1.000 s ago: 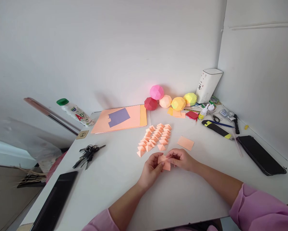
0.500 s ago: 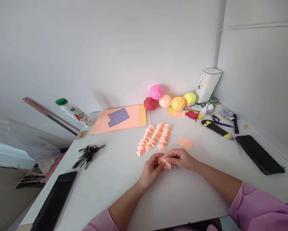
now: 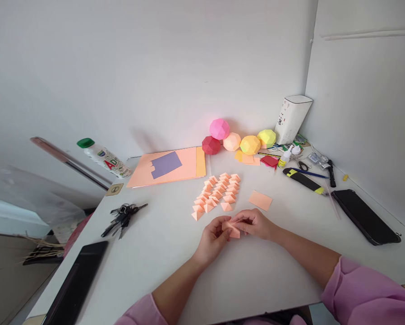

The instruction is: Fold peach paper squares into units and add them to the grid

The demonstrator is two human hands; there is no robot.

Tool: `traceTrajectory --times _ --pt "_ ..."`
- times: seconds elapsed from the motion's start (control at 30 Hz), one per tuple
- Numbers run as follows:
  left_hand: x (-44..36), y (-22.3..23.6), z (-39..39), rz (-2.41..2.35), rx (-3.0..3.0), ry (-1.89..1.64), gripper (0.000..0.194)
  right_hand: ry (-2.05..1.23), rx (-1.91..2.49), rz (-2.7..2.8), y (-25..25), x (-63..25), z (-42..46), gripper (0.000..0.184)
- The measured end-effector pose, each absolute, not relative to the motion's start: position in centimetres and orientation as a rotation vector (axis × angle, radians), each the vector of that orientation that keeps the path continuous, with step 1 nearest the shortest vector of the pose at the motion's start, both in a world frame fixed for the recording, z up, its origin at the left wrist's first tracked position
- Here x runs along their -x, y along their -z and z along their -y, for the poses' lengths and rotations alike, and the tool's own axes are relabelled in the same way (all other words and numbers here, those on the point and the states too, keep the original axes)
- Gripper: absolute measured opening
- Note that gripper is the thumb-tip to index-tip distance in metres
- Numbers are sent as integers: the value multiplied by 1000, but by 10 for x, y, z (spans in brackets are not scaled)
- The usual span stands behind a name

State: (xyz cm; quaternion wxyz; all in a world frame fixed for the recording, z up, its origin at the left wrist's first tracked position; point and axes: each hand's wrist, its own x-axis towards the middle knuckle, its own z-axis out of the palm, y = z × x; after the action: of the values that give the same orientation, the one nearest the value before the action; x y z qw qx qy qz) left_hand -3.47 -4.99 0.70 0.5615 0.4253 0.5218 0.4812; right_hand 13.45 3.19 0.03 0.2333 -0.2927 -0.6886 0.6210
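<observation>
A small peach piece of paper [image 3: 234,232] with creases is held between both hands above the front of the table. My left hand [image 3: 212,239] pinches it with thumb and fingers on its left side. My right hand [image 3: 255,224] grips its upper right edge, the fingers closed on the paper; parts of it are hidden behind them. Just beyond lie several folded peach paper units [image 3: 219,192], standing as small peaks in rows. To the right of these rests a flat peach paper rectangle [image 3: 260,200].
Faceted paper balls [image 3: 232,141] line the wall. Peach sheets [image 3: 189,162] with a purple piece lie at the back left. A green-capped bottle [image 3: 104,158], keys [image 3: 123,219] and a black slab [image 3: 77,284] are at left; a utility knife [image 3: 304,180], glue bottle [image 3: 284,159] and black phone [image 3: 365,216] at right.
The lower part of the held paper has tilted and looks shorter than a second ago. Both hands keep nearly the same place, with slight finger movement.
</observation>
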Motion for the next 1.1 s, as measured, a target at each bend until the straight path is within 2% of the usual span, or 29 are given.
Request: traceTrajectory --times 0.43,0.7,0.9,1.1 --pt "33 -10 50 -1246 -971 -1167 39 -1584 791 1979 2 -135 -30 21" --pt "34 1 49 -1209 -1015 -1211 28 -1516 719 2095 0 -135 -28 23" --pt "35 3 49 -1293 -1243 -1223 20 -1495 725 2100 2 -134 -27 15" --pt "36 0 50 -1331 -1314 -1190 21 -1502 757 2079 0 -135 -27 13"
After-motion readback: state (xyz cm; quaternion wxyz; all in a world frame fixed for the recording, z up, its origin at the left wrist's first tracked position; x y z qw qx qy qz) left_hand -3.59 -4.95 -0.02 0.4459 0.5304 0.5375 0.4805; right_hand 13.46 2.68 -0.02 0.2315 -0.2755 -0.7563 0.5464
